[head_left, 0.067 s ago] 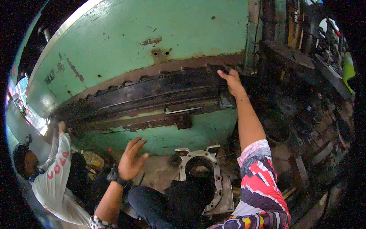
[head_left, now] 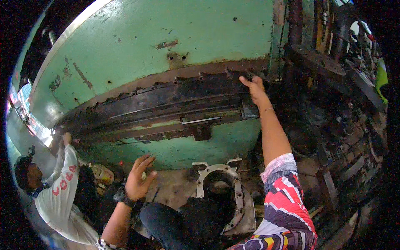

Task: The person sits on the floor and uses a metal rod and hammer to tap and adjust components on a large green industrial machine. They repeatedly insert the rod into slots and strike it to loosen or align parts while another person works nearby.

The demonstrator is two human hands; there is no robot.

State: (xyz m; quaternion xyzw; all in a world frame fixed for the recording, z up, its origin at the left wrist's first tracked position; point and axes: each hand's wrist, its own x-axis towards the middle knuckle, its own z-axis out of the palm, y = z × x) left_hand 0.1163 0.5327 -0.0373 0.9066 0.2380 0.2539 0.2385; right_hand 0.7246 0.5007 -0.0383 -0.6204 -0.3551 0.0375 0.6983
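Up at the right end of a long dark metal bar [head_left: 162, 95], my right hand [head_left: 257, 90] has its thumb and forefinger around a bolt [head_left: 249, 76] on the bar's upper edge. The other fingers are partly hidden. Several more bolts line that edge, which runs across a green machine [head_left: 166, 25]. My left hand [head_left: 138, 179] hangs in the air over the floor, fingers spread, holding nothing. Below the bar, a silver L-shaped hex key [head_left: 202, 120] lies on the machine's ledge.
At the left, a co-worker [head_left: 58, 191] in a white long-sleeved top reaches to the bar's far end. A grey metal ring-shaped bracket [head_left: 239, 196] stands near my knees. A yellowish container [head_left: 102, 174] sits on the floor. Dark machine parts [head_left: 316, 62] crowd the right.
My left hand has shifted slightly left and down, its fingers still apart. The right hand stays at the bolt. The co-worker's raised arm has moved slightly.
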